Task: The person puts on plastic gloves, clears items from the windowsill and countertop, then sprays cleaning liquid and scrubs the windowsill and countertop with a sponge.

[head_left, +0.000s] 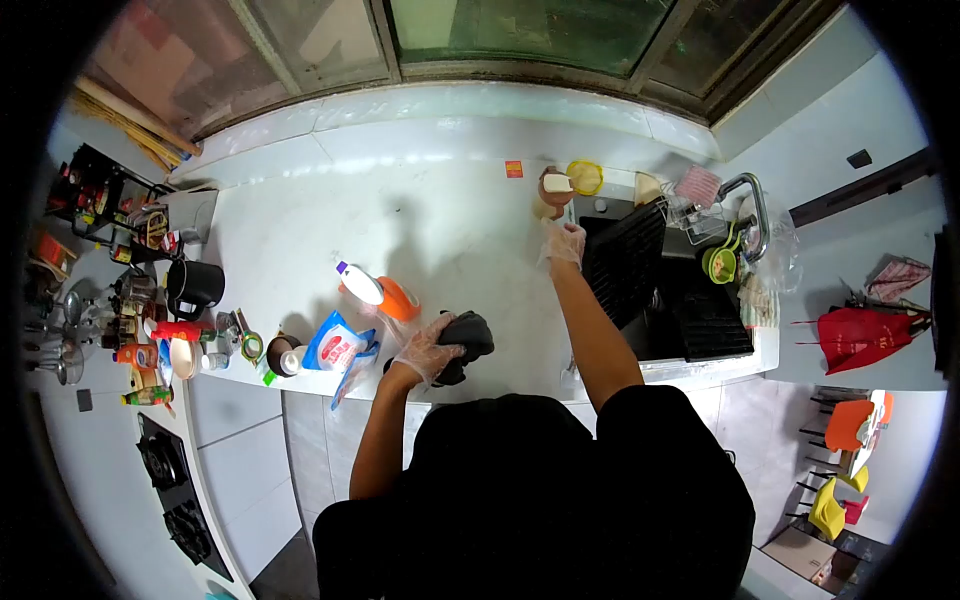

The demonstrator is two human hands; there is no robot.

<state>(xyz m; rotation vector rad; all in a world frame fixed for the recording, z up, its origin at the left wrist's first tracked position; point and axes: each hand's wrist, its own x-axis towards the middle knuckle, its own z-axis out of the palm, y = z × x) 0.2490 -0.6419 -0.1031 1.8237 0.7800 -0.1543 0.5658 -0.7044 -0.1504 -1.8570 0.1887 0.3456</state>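
My left hand [428,352], in a clear plastic glove, is closed around a dark grey, soft-looking bundle [468,338] over the counter's front edge. What the bundle is made of I cannot make out. My right hand [563,245], gloved the same way, is at the left rim of the sink. Its fingers look bent together; whether anything is between them is too small to tell. Just beyond it stands a brown container [549,203] with a white block [557,184] on top. A yellow bowl [585,178] is beside that container.
An orange-and-white bottle [385,292] and a blue-and-white bag [337,343] are left of my left hand. Black ridged covers [622,265] lie over the sink [690,366], near a curved faucet [758,205]. A black pot [194,287] and several bottles crowd the far left.
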